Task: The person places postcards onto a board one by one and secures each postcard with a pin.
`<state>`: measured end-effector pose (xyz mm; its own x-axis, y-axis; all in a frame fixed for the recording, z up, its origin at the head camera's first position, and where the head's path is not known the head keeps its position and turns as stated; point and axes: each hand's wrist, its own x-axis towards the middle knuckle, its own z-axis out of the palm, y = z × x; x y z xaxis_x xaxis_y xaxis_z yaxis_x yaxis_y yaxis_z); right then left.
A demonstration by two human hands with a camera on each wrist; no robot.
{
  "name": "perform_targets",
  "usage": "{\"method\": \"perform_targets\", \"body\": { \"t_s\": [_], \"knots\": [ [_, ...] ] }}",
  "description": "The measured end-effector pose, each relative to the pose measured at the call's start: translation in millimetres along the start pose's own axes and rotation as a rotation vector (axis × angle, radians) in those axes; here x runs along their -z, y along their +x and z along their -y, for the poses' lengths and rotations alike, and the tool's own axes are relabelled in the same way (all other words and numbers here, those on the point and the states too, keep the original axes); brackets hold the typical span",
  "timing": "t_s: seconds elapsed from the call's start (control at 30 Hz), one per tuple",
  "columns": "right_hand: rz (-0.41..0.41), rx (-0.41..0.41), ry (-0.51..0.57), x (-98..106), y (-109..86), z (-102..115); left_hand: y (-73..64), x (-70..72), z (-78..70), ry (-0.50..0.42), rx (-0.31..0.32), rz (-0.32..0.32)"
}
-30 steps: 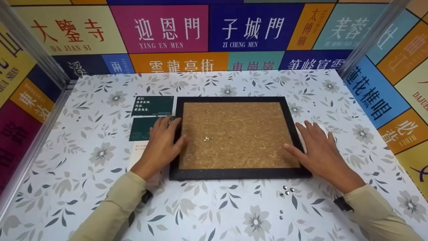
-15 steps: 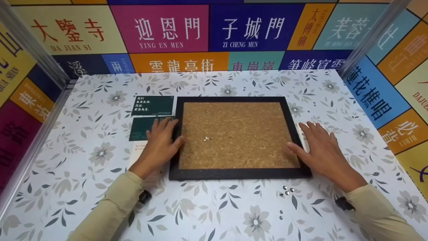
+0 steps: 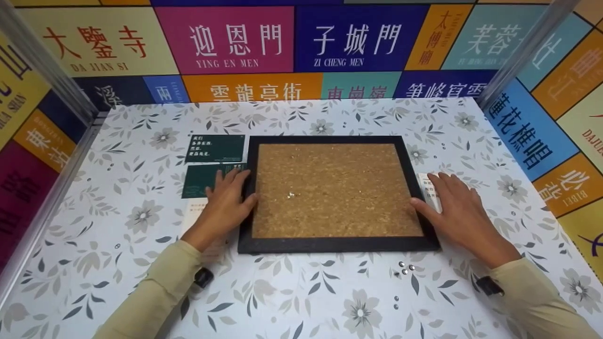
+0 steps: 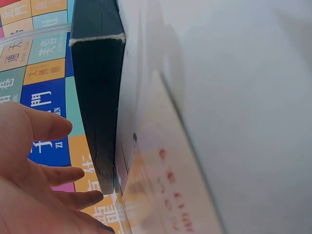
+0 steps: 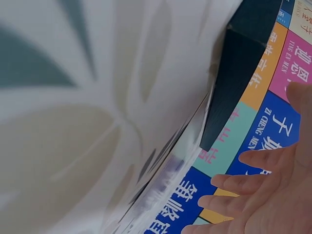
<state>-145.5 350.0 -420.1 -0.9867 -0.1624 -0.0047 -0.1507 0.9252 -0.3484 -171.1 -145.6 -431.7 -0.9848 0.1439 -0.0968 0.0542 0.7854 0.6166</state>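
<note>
A cork board (image 3: 337, 188) in a black frame (image 3: 339, 244) lies flat on the patterned table. My left hand (image 3: 221, 203) is at its left side, thumb at the frame and fingers spread over a dark green card (image 3: 200, 182). At the opposite side is my right hand (image 3: 456, 214), fingers extended and thumb at the right border. Neither hand grips anything; both wrist views show loosely extended fingers beside the frame's side. A white printed card (image 3: 427, 184) is partly covered by the right hand. Beneath the left hand and wrist, a pale card (image 3: 194, 209) is partly hidden.
Another green card (image 3: 216, 148) with white writing lies above the first one. Several small shiny metal pieces (image 3: 405, 267) sit in front of the board, with two more (image 3: 396, 302) nearer. A tiny shiny bit (image 3: 291, 194) is on the cork. Panels (image 3: 226, 40) with lettering surround the table.
My right hand has shifted slightly right, uncovering more of the white card. My left hand has drawn back slightly, showing more of the green card. The board has stayed in place.
</note>
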Motion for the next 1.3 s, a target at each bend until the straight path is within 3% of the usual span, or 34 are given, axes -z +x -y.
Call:
{"method": "perform_targets", "body": {
  "t_s": [0.3, 0.6, 0.83, 1.07, 1.3],
  "knots": [
    [0.026, -0.028, 0.008, 0.5, 1.2, -7.8, 5.0, -7.1, 13.1, -0.048, -0.026, -0.033],
    [0.025, -0.021, -0.008, 3.5, 5.3, -18.9, 23.3, -23.5, 44.6, -0.024, -0.052, -0.017],
    [0.032, -0.006, -0.005, 4.6, 10.4, -33.3, 28.3, -29.1, 54.2, -0.011, -0.056, -0.001],
    [0.124, -0.003, 0.002, 8.0, 12.8, -43.7, 29.4, -29.4, 55.2, -0.017, -0.046, 0.020],
    [0.179, 0.003, 0.039, 13.4, 18.2, -60.3, 13.6, -16.4, 33.7, -0.071, -0.061, 0.029]
  ]
}}
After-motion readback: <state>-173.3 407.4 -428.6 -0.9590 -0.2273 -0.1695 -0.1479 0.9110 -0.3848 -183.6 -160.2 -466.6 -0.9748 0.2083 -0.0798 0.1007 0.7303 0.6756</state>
